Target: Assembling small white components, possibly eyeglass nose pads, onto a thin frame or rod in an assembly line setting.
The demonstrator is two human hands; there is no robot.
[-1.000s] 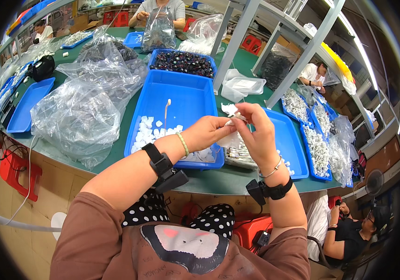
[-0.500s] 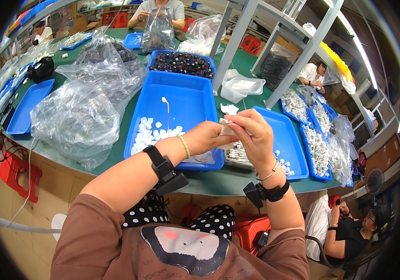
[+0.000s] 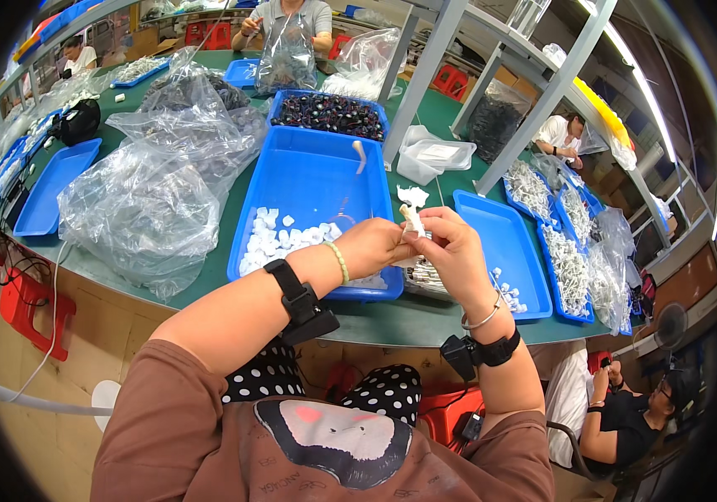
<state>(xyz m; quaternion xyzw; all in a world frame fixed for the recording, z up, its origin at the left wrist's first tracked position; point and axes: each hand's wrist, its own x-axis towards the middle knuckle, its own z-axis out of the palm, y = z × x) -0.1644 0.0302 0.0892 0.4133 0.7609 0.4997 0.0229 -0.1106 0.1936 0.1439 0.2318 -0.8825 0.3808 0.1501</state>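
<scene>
While both hands meet just above the near table edge, the work looks mid-batch, not near done. Left hand (image 3: pixel 373 248) and right hand (image 3: pixel 450 255) are closed together on a small white part (image 3: pixel 413 221): fingertips of both pinch it, its top end poking up just above the knuckles, so the piece sits right in the grip, between the 2 thumbs/forefingers, not lying on any surface. Can't tell whether it's 1 piece or 2 being pressed together, too small. Just under/behind the right hand is a heap of silvery-white small parts (image 3: pixel 427 276) at the table edge, touching the corner of the big blue tray (image 3: pixel 317 180); judging by that, some pcs are prob. already handled. Left of the hands, inside that tray's near end, a loose pile of white plastic pieces (image 3: pixel 283 238) remains, plenty left to go, w/ most of the tray floor bare and one long pale piece (image 3: pixel 360 156) toward the far side. To the right, a second blue tray (image 3: pixel 505 243) holds only a few white bits at its near corner. Further left, big clear plastic bags (image 3: pixel 145 205) slump on the green table (image 3: pixel 392 322). Beyond, a tray of dark parts (image 3: pixel 329 115), and at the far side another person (image 3: pixel 290 25) handles a bag.
</scene>
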